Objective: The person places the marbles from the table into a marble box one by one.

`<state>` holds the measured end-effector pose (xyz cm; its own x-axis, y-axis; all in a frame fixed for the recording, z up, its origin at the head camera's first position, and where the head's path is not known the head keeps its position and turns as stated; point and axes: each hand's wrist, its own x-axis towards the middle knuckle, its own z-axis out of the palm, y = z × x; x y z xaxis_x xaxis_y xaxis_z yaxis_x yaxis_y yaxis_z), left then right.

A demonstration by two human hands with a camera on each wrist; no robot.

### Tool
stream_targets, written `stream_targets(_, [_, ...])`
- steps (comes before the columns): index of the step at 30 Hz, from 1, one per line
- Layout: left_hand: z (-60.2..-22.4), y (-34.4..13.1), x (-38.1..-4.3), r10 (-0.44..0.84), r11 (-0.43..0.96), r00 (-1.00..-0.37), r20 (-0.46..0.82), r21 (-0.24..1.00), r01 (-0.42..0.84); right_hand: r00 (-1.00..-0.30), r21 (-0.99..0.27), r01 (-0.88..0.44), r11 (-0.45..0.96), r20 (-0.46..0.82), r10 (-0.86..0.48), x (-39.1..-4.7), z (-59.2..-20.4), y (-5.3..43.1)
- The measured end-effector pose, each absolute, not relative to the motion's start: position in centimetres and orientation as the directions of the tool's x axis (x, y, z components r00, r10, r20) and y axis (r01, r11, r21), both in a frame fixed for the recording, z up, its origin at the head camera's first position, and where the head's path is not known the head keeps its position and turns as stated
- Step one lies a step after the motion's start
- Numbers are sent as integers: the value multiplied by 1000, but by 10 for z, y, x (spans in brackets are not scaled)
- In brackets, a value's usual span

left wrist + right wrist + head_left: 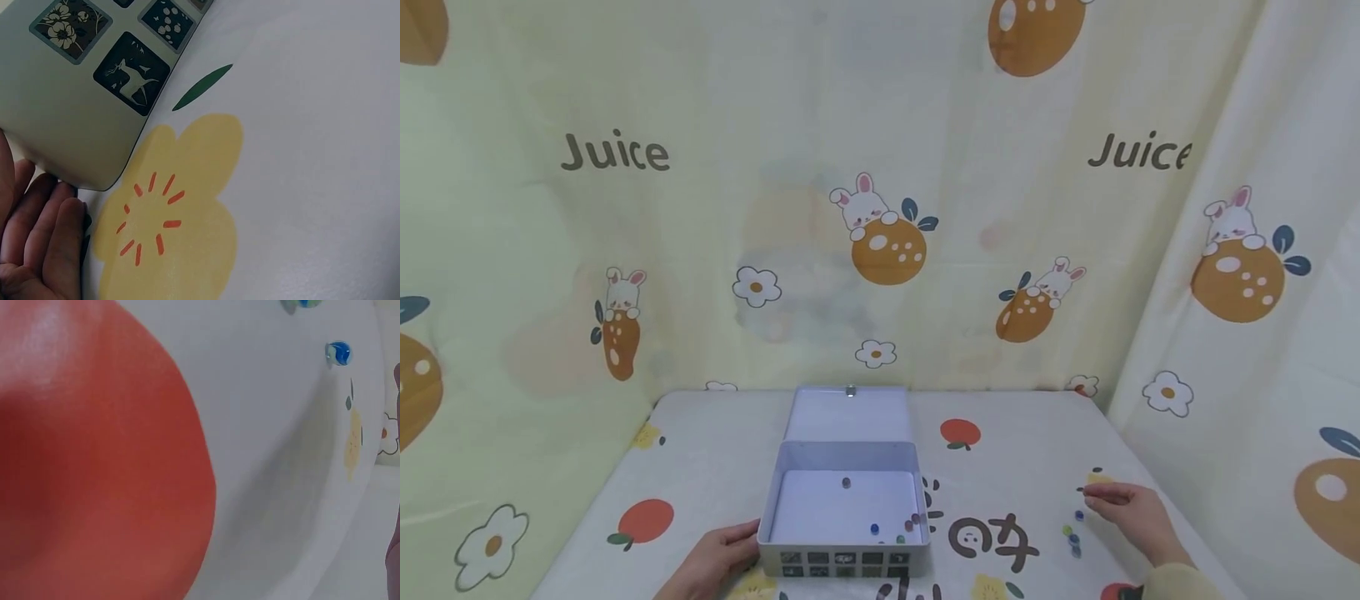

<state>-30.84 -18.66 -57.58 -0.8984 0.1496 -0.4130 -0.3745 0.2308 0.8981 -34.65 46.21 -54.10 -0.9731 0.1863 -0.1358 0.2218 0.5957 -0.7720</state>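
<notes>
**Open box (846, 549), marbles (875, 529) on fruit-printed table (715, 458)**

Pale "Juice" curtains (700, 217) hang behind and beside the table. The left hand (718, 557), fingers relaxed, touches the box's left side; marbles lie inside and near the right hand (1133, 514), whose grip is unclear.

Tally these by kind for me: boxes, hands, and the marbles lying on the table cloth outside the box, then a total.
Box: 1
Hands: 2, the left hand and the right hand
Marbles on the cloth: 4
Total: 7
I can't tell whether the right fingertips hold another marble.
</notes>
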Motion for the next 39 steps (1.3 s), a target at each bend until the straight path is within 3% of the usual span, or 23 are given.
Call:
stream_targets(8, [-575,-192,-303,187,217,-899,-396,909,-355,-976,-701,213,681,-124,178,-356,-553,458])
stream_targets(14, [-576,-191,-305,187,189,-903,-386,916,-353,-984,-551,178,815,-114,138,-355,-556,452])
stream_targets(18, [-578,-190,-306,181,168,-906,-382,920,-354,-987,-519,160,840,-102,125,-351,-556,448])
stream_targets(26, [-582,-186,-305,199,186,-902,-383,918,-349,-980,-595,200,779,-121,158,-342,-557,453])
stream_targets(39, [-582,-191,-309,196,129,-917,-348,936,-328,-989,-762,116,637,-30,144,-347,-551,427])
